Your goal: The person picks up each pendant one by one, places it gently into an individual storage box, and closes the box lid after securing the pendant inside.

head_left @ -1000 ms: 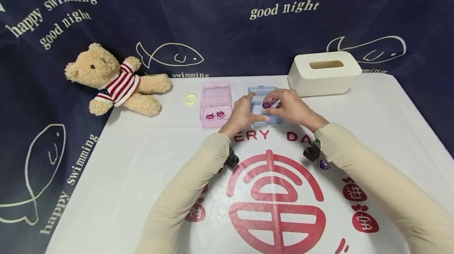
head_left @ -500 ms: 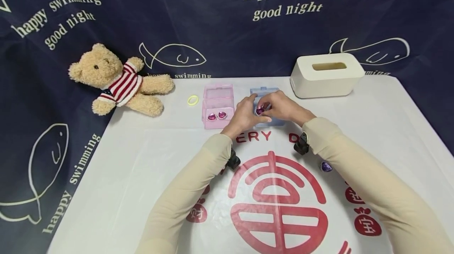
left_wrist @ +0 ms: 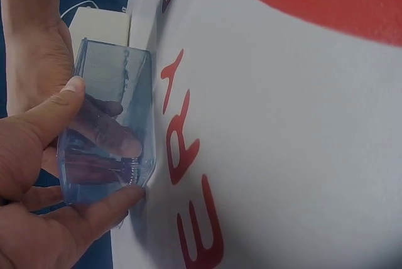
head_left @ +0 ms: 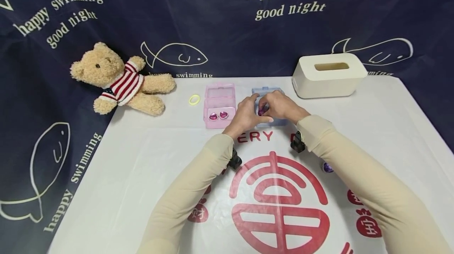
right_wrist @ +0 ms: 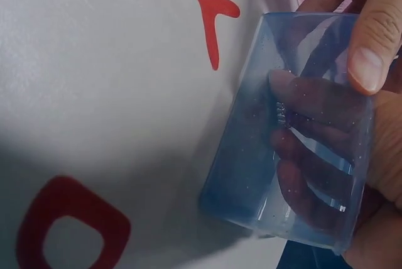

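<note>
A see-through blue plastic box (head_left: 280, 122) stands on the table with its lid raised at the back. My left hand (head_left: 244, 117) grips its left end, thumb along the front rim, as the left wrist view shows. Inside, my right hand (head_left: 283, 106) pinches a purple gem (head_left: 262, 111) with a beaded silver edge, low near the box's left end. Through the clear wall (right_wrist: 239, 175) in the right wrist view, the right fingers show curled, with the beaded edge at their tips. Most of the gem is hidden by the fingers.
Left of the blue box, an open pink box (head_left: 220, 100) holds two pink-purple gems (head_left: 223, 115). A violet gem (head_left: 327, 167) lies partly behind the right sleeve. Around stand a yellow ring (head_left: 194, 99), a teddy bear (head_left: 124, 84) and a white tissue box (head_left: 326, 84).
My right hand has moved left and down into the blue box with the gem. The left hand keeps its grip on the box. The view has shifted slightly.
</note>
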Available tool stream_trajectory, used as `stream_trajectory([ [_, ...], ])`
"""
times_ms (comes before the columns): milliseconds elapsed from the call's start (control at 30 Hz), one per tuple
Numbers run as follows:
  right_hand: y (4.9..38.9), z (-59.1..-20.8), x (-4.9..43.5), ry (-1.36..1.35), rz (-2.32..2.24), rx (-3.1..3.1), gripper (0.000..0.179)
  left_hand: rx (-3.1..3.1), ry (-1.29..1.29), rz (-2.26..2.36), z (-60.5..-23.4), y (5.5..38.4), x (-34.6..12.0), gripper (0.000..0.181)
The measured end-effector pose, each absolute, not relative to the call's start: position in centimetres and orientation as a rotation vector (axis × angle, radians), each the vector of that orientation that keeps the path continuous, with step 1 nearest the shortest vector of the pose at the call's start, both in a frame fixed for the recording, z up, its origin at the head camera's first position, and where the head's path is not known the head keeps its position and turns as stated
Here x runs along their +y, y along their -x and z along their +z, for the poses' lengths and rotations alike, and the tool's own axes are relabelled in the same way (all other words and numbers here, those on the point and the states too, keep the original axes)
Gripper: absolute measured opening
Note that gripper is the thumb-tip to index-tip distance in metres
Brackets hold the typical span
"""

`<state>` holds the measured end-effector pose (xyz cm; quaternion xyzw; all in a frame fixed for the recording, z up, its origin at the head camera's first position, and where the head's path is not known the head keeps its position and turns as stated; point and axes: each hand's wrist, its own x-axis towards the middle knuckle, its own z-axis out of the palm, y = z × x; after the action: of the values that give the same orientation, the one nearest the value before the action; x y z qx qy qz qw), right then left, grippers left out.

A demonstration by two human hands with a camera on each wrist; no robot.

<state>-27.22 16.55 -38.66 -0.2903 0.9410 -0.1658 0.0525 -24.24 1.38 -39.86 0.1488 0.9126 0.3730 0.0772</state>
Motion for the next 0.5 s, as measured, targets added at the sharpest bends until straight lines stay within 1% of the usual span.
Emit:
stream_trajectory([
  [267,26.9,-38.2,17.2,0.881,-0.533,2.84,0.015,2.748,-0.446,1.13,-40.0,24.1,1.5,0.092],
  [367,26.4,-37.5,17.7,0.861,-0.548,2.849,0.016,2.738,-0.433,1.14,-39.9,24.0,1.5,0.091],
  [500,25.1,-36.2,18.8,0.934,-0.534,2.884,0.014,2.73,-0.421,1.158,-39.8,24.1,1.4,0.09],
])
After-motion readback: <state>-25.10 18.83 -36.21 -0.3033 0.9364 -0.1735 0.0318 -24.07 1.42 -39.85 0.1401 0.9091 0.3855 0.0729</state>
